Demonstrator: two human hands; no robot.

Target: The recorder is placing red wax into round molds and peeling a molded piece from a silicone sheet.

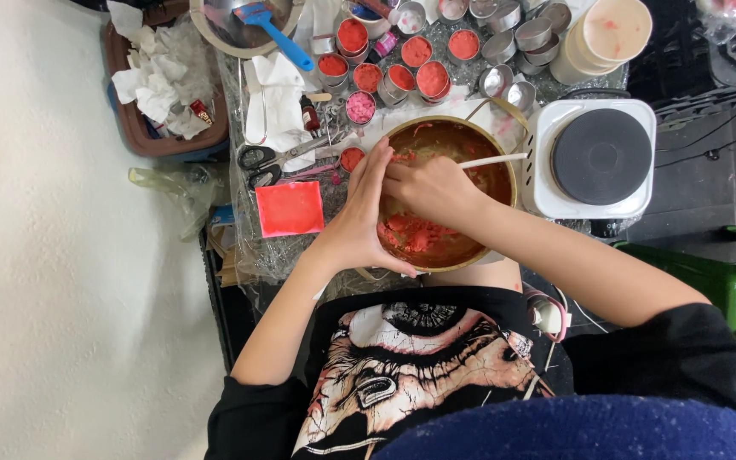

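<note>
A round metal pan [504,175] with red waxy paste [419,234] smeared inside sits on the table in front of me. My left hand [359,217] rests flat against the pan's left rim, fingers spread. My right hand [432,189] is closed inside the pan around a white stick [496,159] whose end points right over the rim. Several small round tins [417,53] filled with red wax stand behind the pan.
A white single-burner hot plate [594,158] stands right of the pan. Scissors [259,162], a red square sheet [290,209] and crumpled tissues [159,81] lie left. A blue-handled spatula [278,30] rests in a metal bowl. A cream tub [611,34] and a green crate [726,273] are on the right.
</note>
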